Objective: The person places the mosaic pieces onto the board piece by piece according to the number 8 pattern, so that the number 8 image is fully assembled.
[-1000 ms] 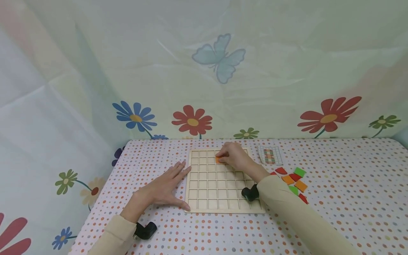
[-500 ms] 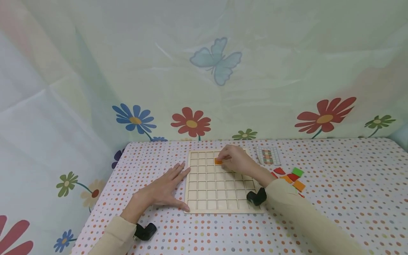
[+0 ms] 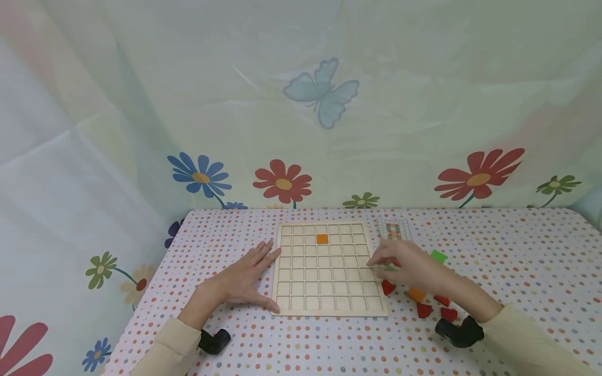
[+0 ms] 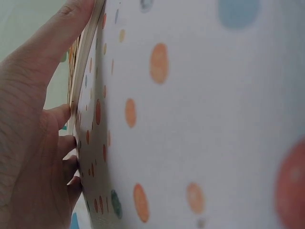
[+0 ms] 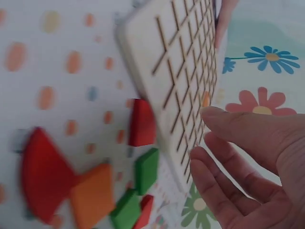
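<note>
A wooden grid board [image 3: 331,312] lies flat on the table, with one orange square tile [image 3: 322,238] in a cell of its second row from the back. My left hand [image 3: 244,277] rests spread at the board's left edge, its thumb and fingertips touching the rim. Beyond the board's right edge hovers my right hand [image 3: 409,265], fingers loosely bent, holding nothing that shows. Below and around it lie red, orange and green pieces; the right wrist view shows a red quarter-round piece [image 5: 45,176], an orange square piece [image 5: 93,195] and a green piece [image 5: 147,171].
A small printed pattern card [image 3: 394,227] lies behind the right hand, partly covered by it. The dotted tablecloth [image 3: 517,271] spreads to the right, and a flowered curtain [image 3: 400,130] hangs behind the table.
My right hand has let go of the orange tile, leaving it in the cell, and has moved right and nearer, over the loose pieces. The left hand has stayed put.
</note>
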A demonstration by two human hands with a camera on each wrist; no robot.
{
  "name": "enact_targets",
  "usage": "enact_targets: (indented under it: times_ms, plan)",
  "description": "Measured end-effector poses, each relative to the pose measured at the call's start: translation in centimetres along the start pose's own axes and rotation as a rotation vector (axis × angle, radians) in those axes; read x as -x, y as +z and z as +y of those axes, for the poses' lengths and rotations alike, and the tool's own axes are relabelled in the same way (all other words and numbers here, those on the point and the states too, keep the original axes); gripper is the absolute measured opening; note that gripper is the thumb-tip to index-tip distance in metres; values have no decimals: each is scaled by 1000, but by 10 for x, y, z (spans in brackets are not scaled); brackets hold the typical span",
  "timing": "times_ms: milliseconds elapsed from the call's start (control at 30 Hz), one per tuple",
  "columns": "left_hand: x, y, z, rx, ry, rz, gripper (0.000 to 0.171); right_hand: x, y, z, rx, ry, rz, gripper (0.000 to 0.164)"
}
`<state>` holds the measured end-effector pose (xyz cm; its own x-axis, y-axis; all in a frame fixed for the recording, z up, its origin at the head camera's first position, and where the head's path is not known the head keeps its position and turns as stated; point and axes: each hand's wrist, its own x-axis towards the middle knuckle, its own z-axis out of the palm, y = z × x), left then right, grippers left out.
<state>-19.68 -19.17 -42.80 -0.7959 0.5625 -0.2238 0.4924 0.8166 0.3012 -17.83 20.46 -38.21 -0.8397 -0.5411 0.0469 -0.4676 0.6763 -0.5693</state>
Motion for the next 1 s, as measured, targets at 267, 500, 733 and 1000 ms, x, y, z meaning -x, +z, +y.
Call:
enact_targets:
  times_ms: [267,500,733,1000]
  plan:
    - [-1,0,-1,-8,2,5,128,29,10,12,-19,80,-10,29]
    - [-1,1,-1,3,14,8,129,33,21,18,-80,43,4,35]
    - [1,0,0,11,17,9,128,30,23,17,-102,82,18,35]
    - [1,0,1,14,11,6,128,25,25,9,-120,233,29,33]
